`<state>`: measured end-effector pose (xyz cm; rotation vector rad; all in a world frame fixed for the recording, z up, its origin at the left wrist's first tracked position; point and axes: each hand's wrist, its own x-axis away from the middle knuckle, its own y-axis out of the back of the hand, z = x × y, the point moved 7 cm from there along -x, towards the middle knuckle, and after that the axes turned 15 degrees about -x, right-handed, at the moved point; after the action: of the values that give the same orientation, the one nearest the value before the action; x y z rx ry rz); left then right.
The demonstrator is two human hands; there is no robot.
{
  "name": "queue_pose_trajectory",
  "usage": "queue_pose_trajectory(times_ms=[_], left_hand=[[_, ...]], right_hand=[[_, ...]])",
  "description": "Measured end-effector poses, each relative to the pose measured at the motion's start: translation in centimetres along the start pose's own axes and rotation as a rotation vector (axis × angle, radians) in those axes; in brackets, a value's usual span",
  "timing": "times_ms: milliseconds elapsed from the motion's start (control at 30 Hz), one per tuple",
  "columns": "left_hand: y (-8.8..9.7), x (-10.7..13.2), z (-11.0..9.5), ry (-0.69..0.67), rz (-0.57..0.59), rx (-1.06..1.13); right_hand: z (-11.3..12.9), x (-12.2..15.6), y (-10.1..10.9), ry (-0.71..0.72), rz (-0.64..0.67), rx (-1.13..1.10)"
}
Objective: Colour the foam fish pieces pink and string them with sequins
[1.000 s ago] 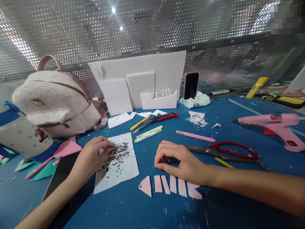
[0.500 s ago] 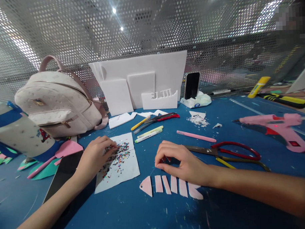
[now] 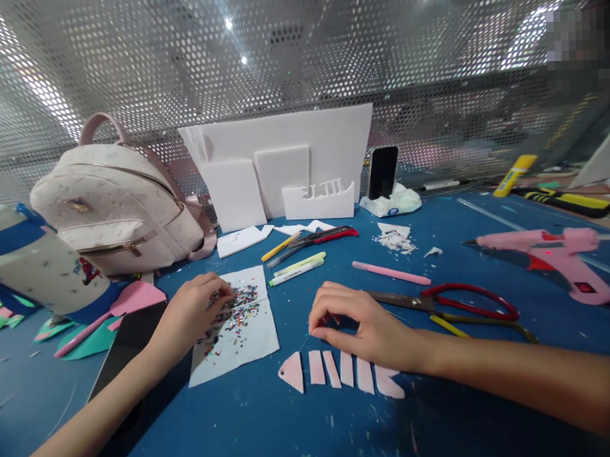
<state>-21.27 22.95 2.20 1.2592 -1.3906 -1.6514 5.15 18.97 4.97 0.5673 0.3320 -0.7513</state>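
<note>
My left hand (image 3: 196,304) rests over a white sheet of paper (image 3: 259,335) scattered with small shiny multicoloured sequins (image 3: 243,315). Its fingers are pinched at the edge of the pile, and whatever lies between the tips is hidden. My right hand (image 3: 358,323) hovers just above the pale pink fish pieces, fingers curled and thumb meeting the index finger. Anything in that pinch is too small to make out. Lying in a row are a fish head (image 3: 291,373) with an eye hole, several strips (image 3: 316,368) and a tail (image 3: 389,383), partly covered by the right hand.
Scissors (image 3: 472,300), a pink pen (image 3: 391,273) and a pink glue gun (image 3: 546,247) lie to the right. Markers (image 3: 297,269) and a red-black cutter (image 3: 330,235) sit ahead. White foam boards (image 3: 281,129), a phone (image 3: 383,172) and a backpack (image 3: 109,209) stand behind; a bottle (image 3: 41,264) is left.
Both hands keep nearly the same place and pose. The view has shifted very slightly; no object has visibly moved on the table.
</note>
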Motion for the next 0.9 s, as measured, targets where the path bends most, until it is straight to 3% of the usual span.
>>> queue_pose_trajectory(times_ms=[333,500,633,900], left_hand=[[2.5,0.8,-0.1,0.218,-0.064,0.121],[2.9,1.0,-1.0,0.228,-0.081,0.217],[3.1,1.5,-3.3,0.198,-0.097,0.286],[2.9,2.9,-10.0,0.068,-0.122,0.522]], right_hand=[[-0.1,0.0,0.0,0.0,0.004,0.003],[-0.2,0.1,0.0,0.0,-0.002,0.002],[-0.1,0.1,0.0,0.002,-0.003,0.004],[0.4,0.1,0.3,0.044,-0.041,0.034]])
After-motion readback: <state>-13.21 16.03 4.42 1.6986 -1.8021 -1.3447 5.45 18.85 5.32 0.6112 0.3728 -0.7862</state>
